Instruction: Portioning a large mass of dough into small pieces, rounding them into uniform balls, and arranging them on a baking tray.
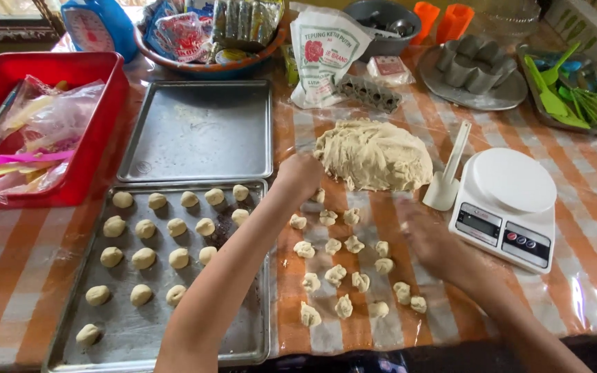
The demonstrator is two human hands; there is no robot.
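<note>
Pale mound of raw dough on the plastic-covered orange-striped desk, left hand closed at its near-left edge, right hand blurred, grip indiscernible, beside torn dough pieces; rolled balls on grey metal tray; white kitchen scale right.

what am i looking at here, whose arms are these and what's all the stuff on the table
This is one picture from a camera worn on a person's head, looking down at their own two bare hands. The left hand reaches to the big dough mound, closed at its edge as if pinching some. The right hand is blurred, hovering beside small torn dough pieces on the striped tablecloth. A baking tray holds rolled dough balls; an empty tray, a white spatula and a kitchen scale lie nearby.
</note>
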